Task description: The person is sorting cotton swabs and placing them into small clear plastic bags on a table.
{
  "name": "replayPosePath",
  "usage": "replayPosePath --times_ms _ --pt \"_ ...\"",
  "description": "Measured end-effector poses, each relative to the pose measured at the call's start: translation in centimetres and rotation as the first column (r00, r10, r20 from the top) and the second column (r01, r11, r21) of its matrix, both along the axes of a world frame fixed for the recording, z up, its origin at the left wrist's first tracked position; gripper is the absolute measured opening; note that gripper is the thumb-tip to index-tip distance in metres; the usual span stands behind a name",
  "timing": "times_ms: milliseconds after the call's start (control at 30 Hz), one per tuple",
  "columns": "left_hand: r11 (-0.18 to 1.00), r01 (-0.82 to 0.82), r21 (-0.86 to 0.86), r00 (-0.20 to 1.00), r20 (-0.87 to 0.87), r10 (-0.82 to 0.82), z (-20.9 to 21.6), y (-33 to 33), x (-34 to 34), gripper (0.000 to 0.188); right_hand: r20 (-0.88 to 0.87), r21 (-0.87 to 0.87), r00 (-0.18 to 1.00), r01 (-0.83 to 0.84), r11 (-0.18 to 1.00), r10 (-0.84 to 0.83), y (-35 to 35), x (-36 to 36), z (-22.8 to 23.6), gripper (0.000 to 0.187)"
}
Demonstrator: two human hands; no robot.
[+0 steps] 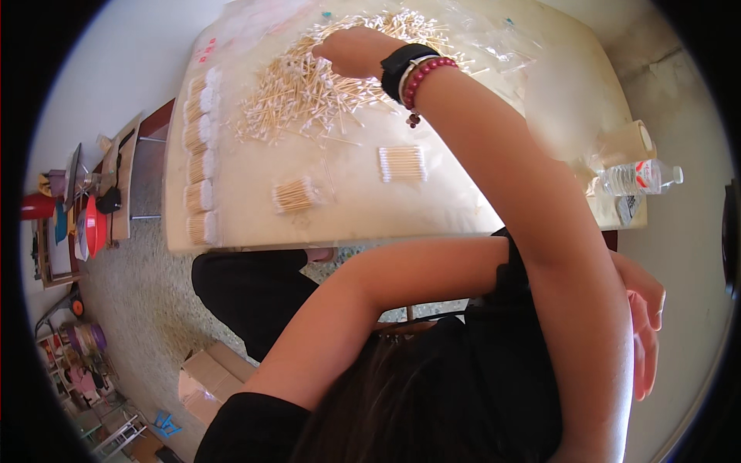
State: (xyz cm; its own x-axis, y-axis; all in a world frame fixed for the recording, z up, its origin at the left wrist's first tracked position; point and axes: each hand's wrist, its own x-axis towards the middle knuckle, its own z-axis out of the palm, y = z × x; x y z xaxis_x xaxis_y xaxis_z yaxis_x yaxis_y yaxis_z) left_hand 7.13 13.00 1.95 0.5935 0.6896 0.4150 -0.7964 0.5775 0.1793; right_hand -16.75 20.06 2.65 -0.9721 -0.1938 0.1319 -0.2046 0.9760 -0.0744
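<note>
Wooden-stick cotton swabs [289,96] with white tips lie in a big loose heap at the far side of the table. My right hand [355,52], a dark band and beaded bracelet on its wrist, reaches into this heap with curled fingers; its fingertips are hidden among the swabs. My left forearm crosses under the right arm, and my left hand [645,328] hangs beyond the table's near right edge, fingers loosely apart and nothing seen in them. Nearer me lie an even row of swabs [403,163] and a clear bag of swabs [296,195].
Several filled swab bags [199,166] line the left edge of the pale table [255,224]. Clear plastic film [494,42] lies at the back. At the right edge are a tan roll [627,143] and a plastic bottle [641,177] on its side. A cardboard box [212,378] stands on the floor.
</note>
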Motion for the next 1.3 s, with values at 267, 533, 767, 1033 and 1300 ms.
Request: replayPosePath --times_ms 267,533,767,1033,1300 --pt "1.000 0.001 0.011 0.997 0.081 -0.002 -0.6 -0.2 1.0 0.052 -0.019 0.036 1.000 0.011 0.999 -0.010 -0.7 -0.8 0.0 0.029" --pt "1.000 -0.015 0.007 0.985 0.170 0.013 -1.0 -3.8 -2.2 0.059 -0.020 0.097 1.000 -0.004 0.995 0.006 -0.2 0.1 -1.1 0.022" --pt "0.964 -0.149 -0.222 0.972 0.146 0.184 -0.3 -4.1 -2.7 0.075 0.028 0.130 0.995 0.086 0.988 -0.091 2.1 0.7 -2.8 0.021" --pt "0.995 0.099 0.007 0.962 0.253 -0.097 -6.1 -1.9 2.1 0.061 0.086 0.116 0.985 0.137 0.984 -0.147 2.9 0.9 -2.9 0.019" --pt "0.999 0.043 0.024 0.992 0.115 -0.046 -12.7 0.4 1.2 0.040 0.101 0.157 0.978 0.168 0.973 -0.185 3.5 1.5 -3.0 0.021"
